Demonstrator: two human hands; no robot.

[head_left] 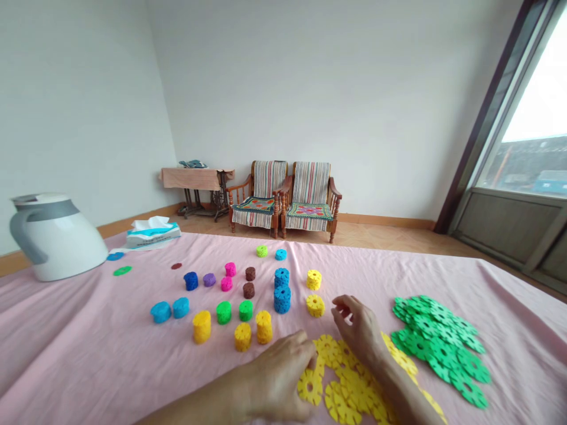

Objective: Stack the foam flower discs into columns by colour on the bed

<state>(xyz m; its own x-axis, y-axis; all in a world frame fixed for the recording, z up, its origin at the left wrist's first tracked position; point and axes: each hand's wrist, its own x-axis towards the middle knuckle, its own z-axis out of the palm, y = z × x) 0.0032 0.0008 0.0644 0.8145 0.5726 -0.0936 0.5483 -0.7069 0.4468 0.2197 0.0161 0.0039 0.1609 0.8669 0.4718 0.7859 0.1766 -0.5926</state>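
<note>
Lower centre is blocked by the left hand (283, 375) and right hand (359, 330), with loose yellow discs (330, 353) spread between them. Mid-frame is obstructed by stacked discs (282, 301); only narrow gaps are offered between stacks. Passage is barred at right by the green pile (443, 345), at far left by the jug (73, 239). Bare pink cloth (66, 366) can be crossed at lower left and above the right hand.

Person's left forearm (199, 395) enters low, slanting rightward; left hand (286, 369) back uppermost, fingers bent, their tips partly hidden. Right forearm (405, 381) runs forward and leftward from lower right; right hand (358, 324) reaches farther out, fingers loosely curved, small gap at thumb. Hands apart, both bare.
</note>
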